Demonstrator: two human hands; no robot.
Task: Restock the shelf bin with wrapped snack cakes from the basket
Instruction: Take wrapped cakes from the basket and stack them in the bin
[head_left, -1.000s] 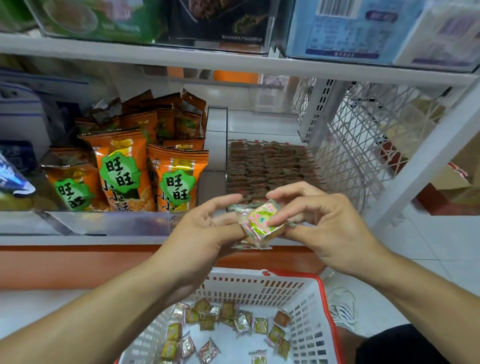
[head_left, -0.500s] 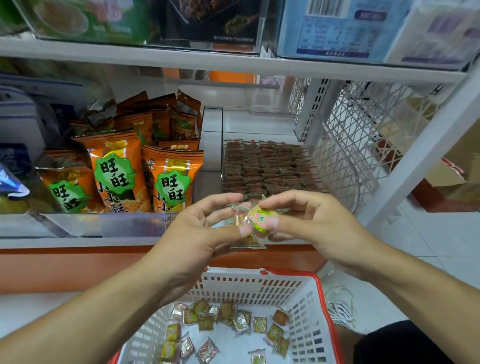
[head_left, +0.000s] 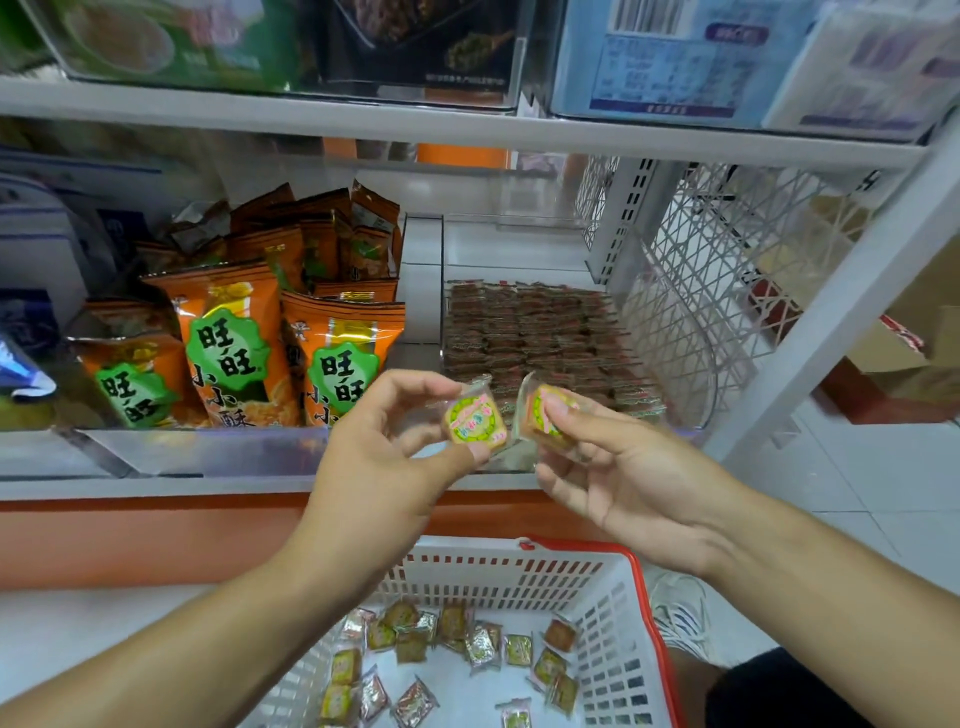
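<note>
My left hand (head_left: 384, 457) pinches one wrapped snack cake (head_left: 474, 420), its green and pink label facing me. My right hand (head_left: 618, 478) pinches a second wrapped snack cake (head_left: 546, 415), tilted on edge. Both cakes hover side by side, a small gap between them, just in front of the clear shelf bin (head_left: 696, 415). Rows of brown wrapped cakes (head_left: 535, 332) fill that bin. Below my arms sits the white basket with a red rim (head_left: 613, 613), holding several loose wrapped cakes (head_left: 452, 654).
Orange snack bags (head_left: 234, 343) stand in the bin to the left. A white wire mesh panel (head_left: 727, 270) closes the shelf's right side. An upper shelf board (head_left: 467, 130) carries boxes overhead. A cardboard box (head_left: 914, 332) sits on the floor at the right.
The hands, which held the cakes pressed together, have drawn apart; each now holds one cake. The left hand's cake has turned label-up.
</note>
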